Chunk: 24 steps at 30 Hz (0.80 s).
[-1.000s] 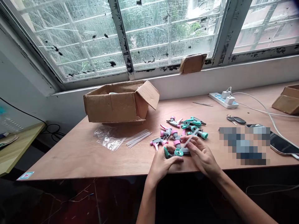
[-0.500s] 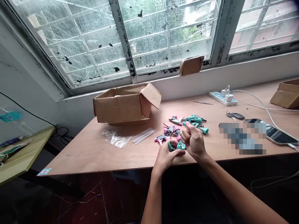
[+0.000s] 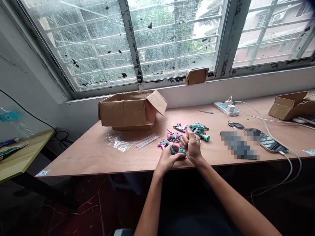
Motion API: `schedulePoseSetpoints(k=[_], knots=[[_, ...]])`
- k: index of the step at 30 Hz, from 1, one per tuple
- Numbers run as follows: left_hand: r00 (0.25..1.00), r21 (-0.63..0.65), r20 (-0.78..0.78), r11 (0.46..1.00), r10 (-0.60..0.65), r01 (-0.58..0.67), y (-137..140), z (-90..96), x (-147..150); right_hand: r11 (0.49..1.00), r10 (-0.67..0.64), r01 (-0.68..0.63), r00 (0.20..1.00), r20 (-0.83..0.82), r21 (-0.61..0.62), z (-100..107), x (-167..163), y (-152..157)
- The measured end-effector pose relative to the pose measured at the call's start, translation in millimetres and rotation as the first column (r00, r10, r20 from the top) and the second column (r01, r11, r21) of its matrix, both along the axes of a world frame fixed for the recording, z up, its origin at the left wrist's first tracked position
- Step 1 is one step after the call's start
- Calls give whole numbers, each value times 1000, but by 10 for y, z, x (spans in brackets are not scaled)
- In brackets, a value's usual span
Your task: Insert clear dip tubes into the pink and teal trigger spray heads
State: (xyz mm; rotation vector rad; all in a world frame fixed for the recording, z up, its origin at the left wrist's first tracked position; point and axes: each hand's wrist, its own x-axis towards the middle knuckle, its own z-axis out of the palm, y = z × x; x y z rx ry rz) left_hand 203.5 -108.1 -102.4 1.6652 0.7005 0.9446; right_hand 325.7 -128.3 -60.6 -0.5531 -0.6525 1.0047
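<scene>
My left hand is curled round a green trigger spray head, near the front edge of the table. Right beside it, my right hand is closed in a fist with the thumb on top; whatever its fingers grip is hidden. Just beyond both hands lies a loose cluster of spray heads, pink and grey ones on the left and green ones on the right. Clear thin plastic tubes lie in a bundle to the left, next to a clear plastic bag.
An open cardboard box stands at the back left. To the right are a power strip with plugs, keys, a phone on a cable and another cardboard box. A thin metal tool lies behind the spray heads.
The camera view has turned to the right, so the scene sits further left. Both hands keep nearly the same pose around the green spray head.
</scene>
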Motion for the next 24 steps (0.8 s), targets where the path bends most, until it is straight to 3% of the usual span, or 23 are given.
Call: schedulePoseSetpoints(k=[13, 18, 20, 21, 23, 24], knots=[[1000, -15, 8, 1000, 6, -6, -44, 62, -10, 981, 172, -181, 977, 122, 67, -122, 93, -16], [996, -5, 54, 998, 65, -65, -103, 60, 10, 980, 32, -107, 919, 394, 171, -238, 194, -65], [977, -6, 131, 986, 168, -168, -114, 119, -100, 972, -113, -26, 819, 562, 234, -280, 297, -81], [954, -8, 182, 970, 240, -242, -105, 173, -210, 967, -190, 26, 733, 653, 252, -303, 363, -82], [867, -14, 275, 903, 417, -430, -46, 321, -543, 943, -333, 164, 499, 800, 290, -359, 506, -69], [792, -30, 301, 836, 530, -548, 3, 404, -755, 918, -388, 238, 373, 843, 317, -394, 574, -55]])
